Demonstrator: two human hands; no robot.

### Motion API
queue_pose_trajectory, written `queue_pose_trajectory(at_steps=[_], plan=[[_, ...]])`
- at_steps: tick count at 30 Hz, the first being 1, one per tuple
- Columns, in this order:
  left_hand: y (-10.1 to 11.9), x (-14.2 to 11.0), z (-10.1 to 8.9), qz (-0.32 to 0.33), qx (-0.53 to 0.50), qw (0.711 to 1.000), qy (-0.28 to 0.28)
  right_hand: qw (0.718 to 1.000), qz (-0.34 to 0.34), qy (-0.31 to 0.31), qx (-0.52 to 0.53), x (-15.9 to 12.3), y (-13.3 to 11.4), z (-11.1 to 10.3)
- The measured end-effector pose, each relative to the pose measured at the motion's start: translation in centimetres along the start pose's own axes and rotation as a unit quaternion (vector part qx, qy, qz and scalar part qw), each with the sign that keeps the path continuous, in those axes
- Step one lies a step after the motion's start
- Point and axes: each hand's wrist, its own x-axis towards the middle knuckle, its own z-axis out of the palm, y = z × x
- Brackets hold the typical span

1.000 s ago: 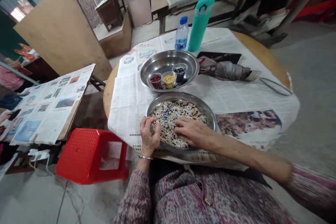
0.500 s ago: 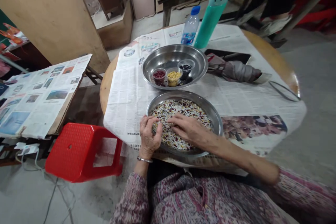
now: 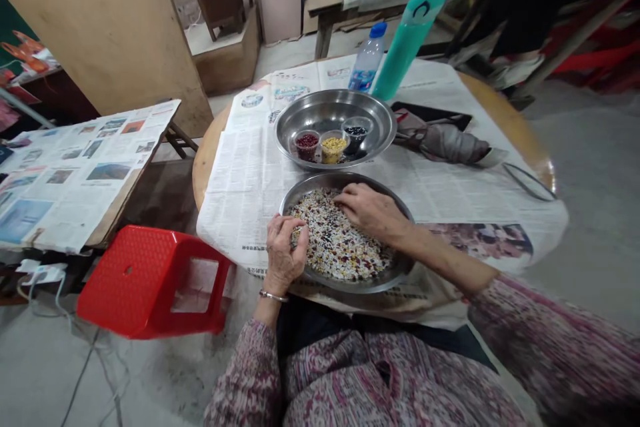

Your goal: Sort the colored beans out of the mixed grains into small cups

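Note:
On the table's near side stands a shallow steel basin [image 3: 350, 289]. It holds a mix of white grains [image 3: 325, 220] with dark red, yellow and black beans. My left hand [image 3: 285, 250] lies over its left rim, fingers curled towards the thumb; what is between them is hidden. At the far right part of the mix, my right hand [image 3: 373, 210] has its fingers bent together, tips down at the grains; anything pinched is too small to make out. Behind sits a second steel basin [image 3: 295, 117] with clear cups of red beans [image 3: 307, 144], yellow beans [image 3: 334, 146] and black beans [image 3: 356, 133].
A water bottle [image 3: 367, 60] and a teal flask [image 3: 413, 43] stand at the table's back. A folded grey umbrella [image 3: 443, 139] lies at the right on newspaper [image 3: 235, 180]. To the left are a red stool [image 3: 135, 280] and another newspaper-covered table [image 3: 75, 180].
My right hand has moved away from the left hand, towards the basin's far right side. The mix under it shows more. My left hand stays at the left rim.

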Motion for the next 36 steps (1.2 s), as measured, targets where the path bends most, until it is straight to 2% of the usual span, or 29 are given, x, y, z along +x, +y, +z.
queue_pose_trajectory(at_steps=[2, 4, 9, 11, 13, 15, 17, 19, 21, 23, 26, 30, 33, 36], plan=[[-0.1, 0.0, 0.0, 0.005, -0.003, 1.0, 0.004, 0.999, 0.031, 0.008, -0.018, 0.1, 0.4, 0.0], [-0.2, 0.1, 0.1, 0.01, -0.002, 1.0, 0.006, 1.0, 0.012, 0.012, -0.011, -0.5, -0.6, 0.1], [-0.3, 0.0, 0.2, 0.015, 0.005, 1.0, 0.011, 0.99, -0.13, -0.018, 0.044, -3.8, -5.6, 0.6], [-0.4, 0.0, 0.2, 0.016, 0.002, 1.0, 0.011, 0.983, -0.171, -0.049, 0.056, -5.3, -6.3, 0.4], [-0.4, -0.1, 0.2, 0.013, 0.001, 1.0, 0.01, 0.979, -0.181, -0.078, 0.061, -6.3, -5.4, -0.2], [-0.4, -0.1, 0.2, 0.012, 0.001, 1.0, 0.01, 0.981, -0.158, -0.092, 0.06, -6.6, -3.4, -0.9], [-0.3, 0.0, 0.2, 0.013, -0.001, 1.0, 0.011, 0.989, -0.109, -0.087, 0.051, -6.1, -1.0, -1.4], [-0.3, 0.0, 0.2, 0.015, -0.002, 1.0, 0.011, 0.997, -0.029, -0.068, 0.023, -5.0, 0.9, -1.5], [-0.3, 0.0, 0.2, 0.014, 0.001, 1.0, 0.01, 0.997, 0.049, -0.052, -0.015, -3.9, 1.7, -1.2], [-0.3, 0.0, 0.2, 0.014, 0.003, 1.0, 0.009, 0.996, 0.077, -0.039, -0.022, -3.0, 1.4, -0.7], [-0.4, 0.0, 0.2, 0.014, 0.002, 1.0, 0.007, 0.997, 0.02, -0.042, 0.058, -3.1, -0.5, -0.5], [-0.5, 0.0, 0.2, 0.013, 0.004, 1.0, 0.002, 0.976, -0.068, -0.104, 0.177, -4.4, -2.8, -1.4], [-0.5, -0.1, 0.2, 0.011, 0.006, 1.0, 0.002, 0.958, -0.079, -0.174, 0.215, -5.0, -2.5, -2.3], [-0.5, -0.1, 0.3, 0.011, 0.006, 1.0, 0.007, 0.953, -0.082, -0.223, 0.191, -4.8, -1.1, -2.9]])
